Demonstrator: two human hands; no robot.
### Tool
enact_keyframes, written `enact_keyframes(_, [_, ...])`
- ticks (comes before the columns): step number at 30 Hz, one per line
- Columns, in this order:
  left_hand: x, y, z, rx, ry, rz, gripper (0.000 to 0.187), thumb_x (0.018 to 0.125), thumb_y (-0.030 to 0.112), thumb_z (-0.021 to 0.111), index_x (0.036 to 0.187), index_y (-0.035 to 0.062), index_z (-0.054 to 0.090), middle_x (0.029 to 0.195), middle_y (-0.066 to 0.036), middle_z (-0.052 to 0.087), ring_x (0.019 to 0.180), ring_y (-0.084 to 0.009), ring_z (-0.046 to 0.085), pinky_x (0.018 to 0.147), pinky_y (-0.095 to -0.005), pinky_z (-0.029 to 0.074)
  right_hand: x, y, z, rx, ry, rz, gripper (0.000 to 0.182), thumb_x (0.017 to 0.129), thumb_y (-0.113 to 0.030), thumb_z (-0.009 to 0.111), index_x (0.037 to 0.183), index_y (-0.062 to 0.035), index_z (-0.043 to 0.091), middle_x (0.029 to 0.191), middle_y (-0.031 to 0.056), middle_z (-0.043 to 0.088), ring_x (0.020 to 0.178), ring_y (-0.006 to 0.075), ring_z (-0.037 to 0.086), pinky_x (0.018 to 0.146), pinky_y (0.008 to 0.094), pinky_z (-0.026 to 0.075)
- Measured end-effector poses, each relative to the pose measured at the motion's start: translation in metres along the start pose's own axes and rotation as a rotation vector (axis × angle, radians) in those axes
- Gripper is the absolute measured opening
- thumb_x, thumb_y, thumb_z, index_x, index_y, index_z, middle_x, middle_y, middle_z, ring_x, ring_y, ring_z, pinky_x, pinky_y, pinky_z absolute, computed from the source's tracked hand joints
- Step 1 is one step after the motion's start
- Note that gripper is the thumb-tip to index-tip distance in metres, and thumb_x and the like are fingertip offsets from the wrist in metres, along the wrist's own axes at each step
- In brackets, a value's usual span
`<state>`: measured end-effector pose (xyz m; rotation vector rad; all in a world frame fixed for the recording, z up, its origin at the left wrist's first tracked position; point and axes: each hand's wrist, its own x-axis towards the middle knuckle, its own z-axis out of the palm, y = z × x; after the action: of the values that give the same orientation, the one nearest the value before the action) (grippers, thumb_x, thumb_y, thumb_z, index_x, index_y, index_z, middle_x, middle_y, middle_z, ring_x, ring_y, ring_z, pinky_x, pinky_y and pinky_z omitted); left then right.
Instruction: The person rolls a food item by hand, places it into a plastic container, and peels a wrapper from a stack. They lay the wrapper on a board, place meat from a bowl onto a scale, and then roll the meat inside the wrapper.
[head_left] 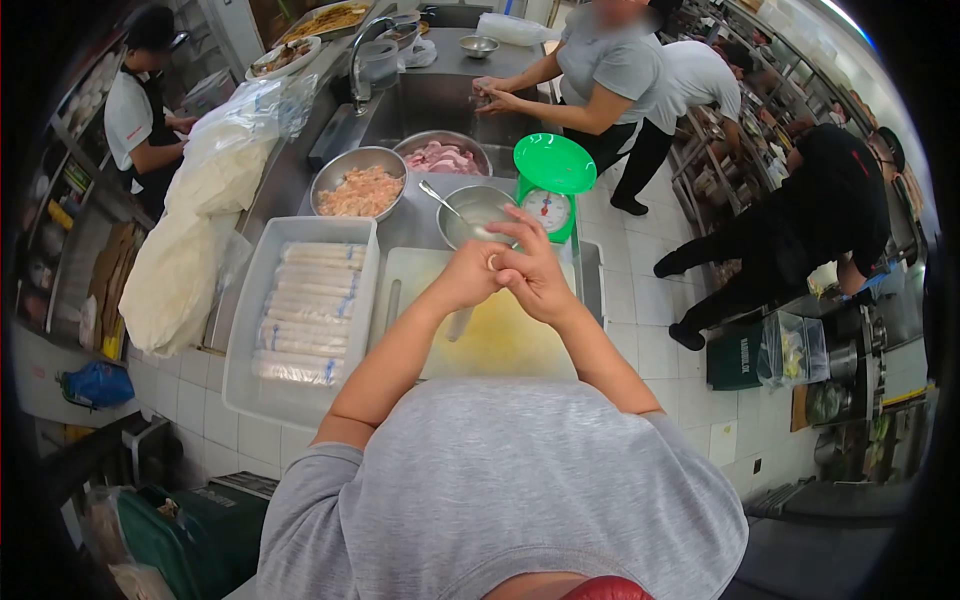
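My left hand (pixel 470 275) and my right hand (pixel 540 275) meet over the white cutting board (pixel 410 262). The left fingers are curled closed around something I cannot make out. A tiny white ring-like thing (pixel 492 262) shows where the hands touch. My right hand has several fingers stretched out and apart, its thumb side against the left hand. On the board below lies a pale flat blade-like tool (pixel 460 326), partly hidden by my left wrist, beside a yellowish wet patch (pixel 510 345). Just beyond my fingers stands a metal bowl (pixel 482 208) with a spoon (pixel 440 197) in it.
A white tub (pixel 235 345) of wrapped rolls (pixel 312 310) is at left. Bowls of minced meat (pixel 360 192) and sliced meat (pixel 440 158), and a green scale (pixel 555 165), stand behind. A co-worker (pixel 610 75) is at the sink (pixel 430 95); other people work around.
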<state>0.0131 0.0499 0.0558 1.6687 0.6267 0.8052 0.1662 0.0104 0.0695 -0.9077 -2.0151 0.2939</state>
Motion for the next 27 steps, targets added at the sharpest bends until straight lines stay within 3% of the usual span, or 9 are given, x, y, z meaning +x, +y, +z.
enact_keyframes(2, [-0.001,0.0,0.004,-0.061,-0.013,-0.028,0.017,0.081,0.013,0.065,0.068,0.0065,0.056,0.055,0.003,0.049,0.048,-0.0043,0.044,0.044,-0.0223,0.033,-0.001,0.0,0.002,0.124,-0.037,0.034,0.055,0.094,-0.053,0.036,0.1,-0.0086,0.068,0.13,0.0125,0.047,0.129,0.031,0.034,0.104,0.0465,0.025])
enact_keyframes(5, [-0.001,0.021,-0.003,-0.228,-0.085,-0.174,0.017,0.081,0.016,0.066,0.069,0.0059,0.06,0.054,0.003,0.049,0.046,-0.0054,0.043,0.043,-0.0225,0.033,-0.007,-0.003,0.008,0.582,0.257,0.206,0.061,0.093,-0.057,0.032,0.104,-0.0083,0.067,0.131,0.0141,0.046,0.128,0.0307,0.035,0.105,0.046,0.025])
enact_keyframes(8, [-0.003,0.026,-0.008,-0.38,-0.166,-0.213,0.014,0.08,0.014,0.066,0.071,0.0049,0.06,0.053,0.002,0.048,0.044,-0.0055,0.042,0.042,-0.0223,0.031,-0.007,-0.007,0.009,0.673,0.181,0.201,0.066,0.093,-0.059,0.028,0.103,-0.0081,0.069,0.132,0.0156,0.045,0.127,0.0302,0.035,0.105,0.046,0.025])
enact_keyframes(14, [-0.006,0.028,-0.007,-0.493,-0.33,-0.306,0.012,0.08,0.014,0.066,0.075,0.0049,0.06,0.051,0.002,0.046,0.042,-0.0063,0.041,0.041,-0.0214,0.03,-0.007,-0.003,-0.001,0.576,0.034,0.122,0.058,0.093,-0.054,0.037,0.094,-0.0078,0.072,0.13,0.0141,0.049,0.128,0.031,0.034,0.105,0.0458,0.024])
enact_keyframes(19, [-0.008,0.001,-0.006,-0.425,-0.363,-0.168,0.016,0.083,0.018,0.065,0.075,0.0047,0.06,0.053,0.003,0.047,0.045,-0.0055,0.042,0.042,-0.0218,0.031,-0.001,-0.01,-0.014,0.157,-0.134,0.007,0.048,0.091,-0.049,0.046,0.093,-0.0078,0.071,0.128,0.0141,0.051,0.128,0.0337,0.034,0.105,0.0451,0.025])
enact_keyframes(20, [-0.007,-0.002,-0.004,-0.327,-0.275,-0.17,0.017,0.082,0.019,0.065,0.074,0.005,0.059,0.053,0.004,0.048,0.046,-0.0051,0.042,0.043,-0.0216,0.032,0.002,-0.014,-0.016,0.04,-0.175,-0.013,0.047,0.091,-0.048,0.047,0.093,-0.0079,0.071,0.128,0.0143,0.05,0.128,0.0342,0.034,0.104,0.045,0.025])
enact_keyframes(23, [-0.006,0.009,0.0,-0.09,-0.06,-0.17,0.019,0.081,0.02,0.066,0.072,0.0055,0.059,0.055,0.004,0.049,0.049,-0.0041,0.043,0.045,-0.0218,0.032,0.001,-0.03,-0.012,0.121,0.158,0.039,0.042,0.089,-0.045,0.051,0.096,-0.0081,0.07,0.128,0.0148,0.05,0.128,0.0354,0.034,0.103,0.0451,0.027])
enact_keyframes(27, [0.001,0.017,-0.006,0.054,0.019,-0.104,0.015,0.078,0.017,0.068,0.071,0.0048,0.061,0.056,0.001,0.053,0.053,-0.0043,0.046,0.047,-0.0241,0.036,-0.002,-0.031,-0.022,0.043,0.205,0.05,0.037,0.087,-0.041,0.056,0.097,-0.0079,0.069,0.127,0.0158,0.05,0.126,0.0362,0.036,0.103,0.0465,0.028])
